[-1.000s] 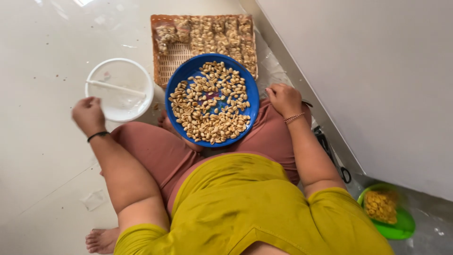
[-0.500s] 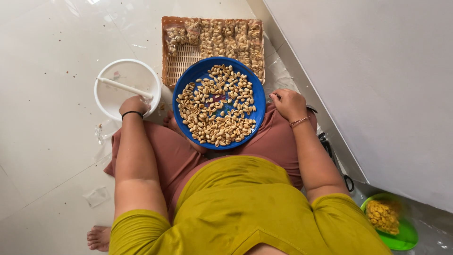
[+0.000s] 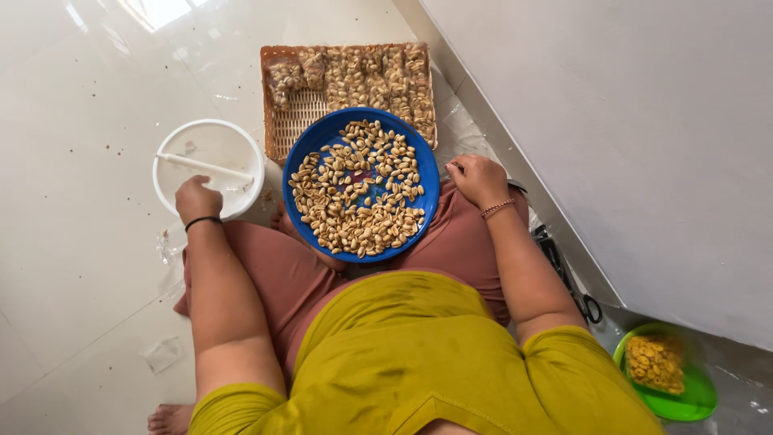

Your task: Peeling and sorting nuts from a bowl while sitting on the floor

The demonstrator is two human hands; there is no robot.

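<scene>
Fingers of your left hand (image 3: 197,199) curl loosely, resting on the near rim of the white bucket (image 3: 208,167) at ten o'clock; whether they grip anything, you cannot tell. Your right hand's (image 3: 478,179) fingers are bunched narrow, touching the three o'clock edge of the blue plate (image 3: 427,193). That plate sits on your lap, filled with peanuts (image 3: 357,188). Beyond it, at twelve o'clock, lies a woven tray (image 3: 291,125) holding packed nut bags. A green bowl (image 3: 688,396) of yellow snacks sits at four o'clock.
</scene>
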